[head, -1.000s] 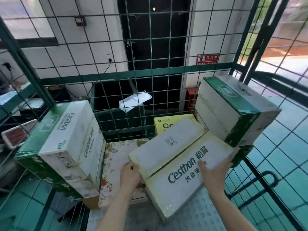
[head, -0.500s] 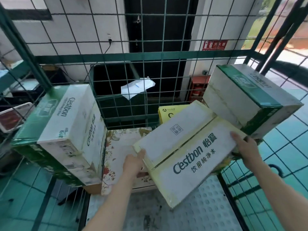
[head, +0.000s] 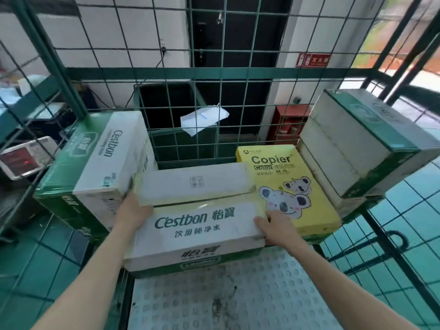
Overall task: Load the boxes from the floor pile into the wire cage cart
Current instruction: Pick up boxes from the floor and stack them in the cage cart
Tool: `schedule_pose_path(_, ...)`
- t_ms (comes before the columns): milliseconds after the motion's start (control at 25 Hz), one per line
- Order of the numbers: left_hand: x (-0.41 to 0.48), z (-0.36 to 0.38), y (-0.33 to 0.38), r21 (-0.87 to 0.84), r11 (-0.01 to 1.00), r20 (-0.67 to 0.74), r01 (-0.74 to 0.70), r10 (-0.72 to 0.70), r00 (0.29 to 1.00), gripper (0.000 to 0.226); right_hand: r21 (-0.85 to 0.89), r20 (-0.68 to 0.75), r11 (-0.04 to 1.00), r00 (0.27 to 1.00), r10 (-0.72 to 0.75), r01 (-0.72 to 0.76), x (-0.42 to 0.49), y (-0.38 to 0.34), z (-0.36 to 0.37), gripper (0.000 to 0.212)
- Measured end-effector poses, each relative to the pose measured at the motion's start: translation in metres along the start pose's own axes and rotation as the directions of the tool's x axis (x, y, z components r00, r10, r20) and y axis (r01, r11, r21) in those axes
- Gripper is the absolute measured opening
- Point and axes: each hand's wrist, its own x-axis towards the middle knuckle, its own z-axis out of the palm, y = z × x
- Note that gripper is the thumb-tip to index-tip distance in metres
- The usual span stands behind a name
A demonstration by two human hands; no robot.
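Left hand (head: 133,211), right hand (head: 277,228) on box (head: 202,225) edges (bare floor (head: 238,296) nearside)

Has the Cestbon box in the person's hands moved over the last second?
Yes. The held Cestbon box swung left and down off the yellow Copier box, which it earlier mostly covered, and now lies level beside it.

The Cestbon water box (head: 197,236) hides the left edge of the yellow Copier paper box (head: 316,217). Top lettering on the grey-green box (head: 345,144) is blurred; both forearms (head: 95,277) are cut off below.
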Motion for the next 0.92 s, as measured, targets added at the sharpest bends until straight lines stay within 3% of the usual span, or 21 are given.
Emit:
schedule_pose_path(160, -0.003, 0.026, -0.011, 0.025, 0.998, -0.026, -0.063, 0.064, 0.998, 0.072, 0.169, -0.001, 0.974, 0.988, 0.153, -0.150, 0.002, 0.027, 0.036, 0.035)
schedule_pose_path(280, 0.002, 0.051, -0.013, 0.087, 0.995, 0.012, -0.051, 0.050, 0.999, 0.068, 0.184, -0.092, 0.964, 0.973, 0.213, -0.193, 0.002, 0.043, 0.049, 0.033)
schedule_pose_path(480, 0.014, 0.089, -0.049, 0.122, 0.992, 0.140, 0.002, -0.019, 0.990, 0.058, 0.113, -0.094, 0.985, 0.986, 0.140, -0.130, 0.003, 0.047, 0.071, 0.012)
schedule_pose_path(720, 0.049, 0.129, -0.084, 0.177, 0.984, 0.194, -0.002, -0.033, 0.980, 0.066, 0.041, 0.027, 0.995, 0.995, 0.095, -0.096, 0.030, 0.070, 0.124, 0.053)
schedule_pose_path(840, 0.053, 0.132, -0.099, 0.215, 0.973, 0.184, -0.089, 0.049, 0.982, 0.075, 0.069, -0.027, 0.996, 0.998, 0.058, -0.056, 0.036, 0.077, 0.141, 0.079)
schedule_pose_path(920, 0.040, 0.136, -0.102, 0.338, 0.919, 0.252, -0.204, 0.121, 0.960, 0.094, -0.066, -0.048, 0.998, 0.999, -0.016, 0.013, 0.030, 0.077, 0.145, 0.103)
